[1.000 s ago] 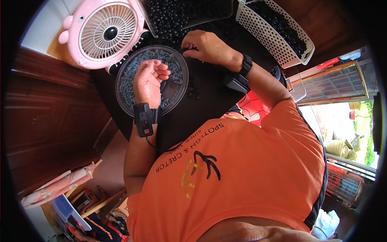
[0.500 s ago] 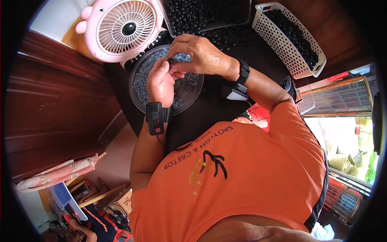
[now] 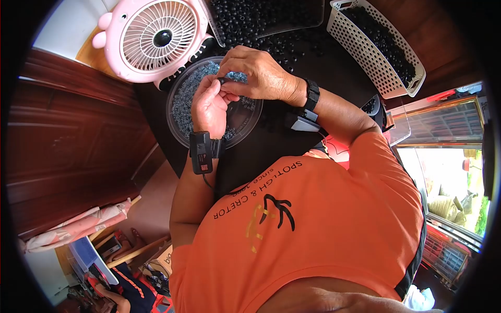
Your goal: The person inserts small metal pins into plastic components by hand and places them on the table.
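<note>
My left hand [image 3: 210, 107] is over a round clear plastic tub [image 3: 172, 122], palm turned up, its thumb and fingertips pinched on a small black rounded piece [image 3: 224, 81]. From the right, my right hand [image 3: 261, 73] meets it, thumb and fingers closed on the same piece. Fingers hide most of the piece, so its exact kind cannot be made out. Beneath the hands, the tub holds many small blue-grey pieces [image 3: 182, 101], with part of its bottom showing at the lower right.
A pink fan [image 3: 116, 47] stands behind the tub at left. At the back, a clear bin [image 3: 292, 32] holds black bead-like pieces, some spilled on the dark table [image 3: 282, 120]. A white perforated basket [image 3: 360, 60] with black pieces is at right. Another person's arm [image 3: 117, 300] shows lower left.
The view has shifted slightly. Both hands stay together at the black piece over the tub, with little visible movement of the fingers.
</note>
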{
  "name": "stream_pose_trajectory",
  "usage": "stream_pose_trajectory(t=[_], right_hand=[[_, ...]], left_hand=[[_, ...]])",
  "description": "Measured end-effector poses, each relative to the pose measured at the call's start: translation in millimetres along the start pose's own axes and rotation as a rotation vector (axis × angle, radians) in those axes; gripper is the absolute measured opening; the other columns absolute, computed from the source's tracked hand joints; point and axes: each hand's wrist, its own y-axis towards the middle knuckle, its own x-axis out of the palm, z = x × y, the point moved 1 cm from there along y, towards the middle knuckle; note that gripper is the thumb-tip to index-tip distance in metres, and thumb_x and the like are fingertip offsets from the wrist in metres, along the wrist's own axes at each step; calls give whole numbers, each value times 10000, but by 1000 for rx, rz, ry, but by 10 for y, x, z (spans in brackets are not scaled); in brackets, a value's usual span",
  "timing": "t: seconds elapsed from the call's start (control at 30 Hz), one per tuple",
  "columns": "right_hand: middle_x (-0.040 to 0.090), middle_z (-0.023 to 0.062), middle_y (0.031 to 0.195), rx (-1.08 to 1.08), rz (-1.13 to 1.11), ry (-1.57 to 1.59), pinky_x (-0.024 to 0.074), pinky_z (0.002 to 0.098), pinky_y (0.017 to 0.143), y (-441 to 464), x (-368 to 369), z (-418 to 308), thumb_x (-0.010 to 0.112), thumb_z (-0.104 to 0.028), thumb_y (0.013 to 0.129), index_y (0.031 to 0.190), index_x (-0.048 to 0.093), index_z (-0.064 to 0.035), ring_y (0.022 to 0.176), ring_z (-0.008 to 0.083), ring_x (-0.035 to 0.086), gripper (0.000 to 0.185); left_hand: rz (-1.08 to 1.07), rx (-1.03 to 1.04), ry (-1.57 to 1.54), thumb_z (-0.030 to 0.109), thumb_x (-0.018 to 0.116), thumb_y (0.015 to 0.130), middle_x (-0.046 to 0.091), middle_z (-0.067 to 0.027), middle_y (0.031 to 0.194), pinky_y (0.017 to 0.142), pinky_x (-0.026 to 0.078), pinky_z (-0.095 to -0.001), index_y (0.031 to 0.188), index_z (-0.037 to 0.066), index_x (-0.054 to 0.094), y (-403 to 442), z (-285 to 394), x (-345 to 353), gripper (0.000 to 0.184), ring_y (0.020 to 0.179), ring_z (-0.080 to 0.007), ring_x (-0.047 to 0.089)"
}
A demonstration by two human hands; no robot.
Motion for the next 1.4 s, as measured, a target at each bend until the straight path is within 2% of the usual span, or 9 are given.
stream_pose_trajectory(t=[0.17, 0.47, 0.67, 0.87, 1.17, 1.4], right_hand=[[649, 75, 942, 40, -4, 37, 541, 350, 788, -21, 21, -8, 778, -125, 686, 930, 671, -69, 924, 251, 630, 273], [646, 82, 963, -57, -26, -37, 542, 352, 793, -33, 0, 19, 780, -151, 693, 965, 653, -61, 932, 256, 629, 314], [644, 81, 991, 28, -39, 29, 540, 356, 804, -48, 30, 43, 762, -146, 713, 997, 654, -69, 948, 259, 625, 314], [643, 83, 988, -54, -43, -23, 535, 364, 809, -48, 42, 27, 763, -131, 713, 997, 648, -69, 950, 260, 623, 312], [646, 82, 981, 17, -27, 43, 533, 355, 811, -51, 44, 19, 771, -106, 693, 996, 645, -69, 937, 261, 627, 330], [650, 81, 985, -88, -53, -31, 534, 357, 808, -44, 14, 28, 726, -114, 741, 1005, 661, -70, 942, 260, 623, 275]], left_hand=[[4, -47, -89, 206, 476, 926, 596, -98, 918, 721, 480, -312, 1037, 28, 523, -14, -6, 49, 214, 800, -176, 590], [-29, -67, -72, 204, 483, 914, 586, -92, 930, 749, 479, -325, 1089, 16, 519, 13, -57, -28, 259, 837, -180, 586], [-13, -64, -106, 224, 496, 904, 583, -85, 924, 751, 480, -320, 1089, 19, 519, -3, -38, 22, 277, 837, -184, 583], [-15, -67, -83, 227, 500, 899, 583, -86, 926, 750, 479, -320, 1092, 17, 518, 8, -53, -13, 286, 836, -183, 582], [-18, -70, -88, 225, 495, 899, 582, -87, 938, 736, 479, -304, 1080, 20, 521, 3, -52, -1, 274, 821, -174, 577], [0, -78, -53, 209, 477, 901, 587, -90, 938, 733, 480, -308, 1083, 11, 520, 1, -45, -3, 272, 812, -172, 577]])
